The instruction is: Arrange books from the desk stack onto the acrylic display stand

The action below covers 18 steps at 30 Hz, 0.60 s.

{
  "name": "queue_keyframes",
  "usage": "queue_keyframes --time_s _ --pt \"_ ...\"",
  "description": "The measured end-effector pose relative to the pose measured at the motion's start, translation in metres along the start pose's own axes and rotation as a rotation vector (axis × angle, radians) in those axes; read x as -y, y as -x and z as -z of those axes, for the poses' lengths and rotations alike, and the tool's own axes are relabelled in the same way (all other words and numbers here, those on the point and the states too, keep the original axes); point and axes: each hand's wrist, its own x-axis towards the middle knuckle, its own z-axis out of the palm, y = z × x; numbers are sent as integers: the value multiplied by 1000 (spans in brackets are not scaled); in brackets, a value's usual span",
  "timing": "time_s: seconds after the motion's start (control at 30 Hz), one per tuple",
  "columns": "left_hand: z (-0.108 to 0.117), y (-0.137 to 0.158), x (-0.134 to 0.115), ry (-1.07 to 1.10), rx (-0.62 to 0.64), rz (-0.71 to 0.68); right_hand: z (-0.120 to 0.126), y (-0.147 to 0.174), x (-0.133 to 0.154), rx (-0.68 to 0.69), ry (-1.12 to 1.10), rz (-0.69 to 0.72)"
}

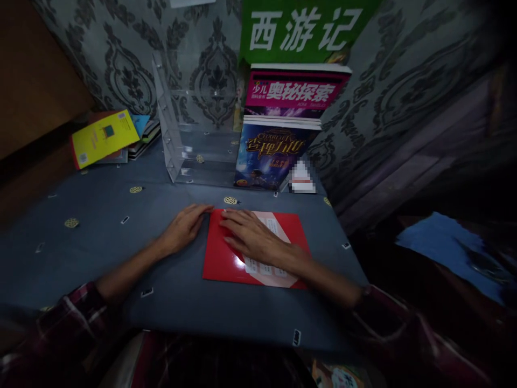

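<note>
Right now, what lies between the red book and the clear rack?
Head view: only blue tablecloth with a gold dot lies between red book and clear rack.

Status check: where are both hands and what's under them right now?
Left hand flat on the table, fingertips at the red book's top-left corner. Right hand flat on its cover. Clear acrylic rack behind, apart.

I read this as a room in a home, a small reading corner. The surface (100,215) wears a grey-blue cloth with little printed motifs, and damask wallpaper (202,64) rises right behind it. Against that wallpaper stands a clear acrylic rack (177,134); children's books (278,124) lean just beside the rack, and a loose stack of books (109,137) lies on its other side.
</note>
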Motion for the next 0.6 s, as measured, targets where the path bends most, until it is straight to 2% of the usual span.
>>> queue_keyframes --time_s 0.1,0.23,0.33,0.6 --pt "1 -1 5 55 17 46 -6 -12 1 17 -5 44" --pt "4 -4 6 97 49 91 -13 -14 4 12 28 31" --pt "5 -4 4 76 44 105 -17 -7 9 21 25 32" --pt "2 -3 4 53 29 77 -17 21 35 103 -64 164"
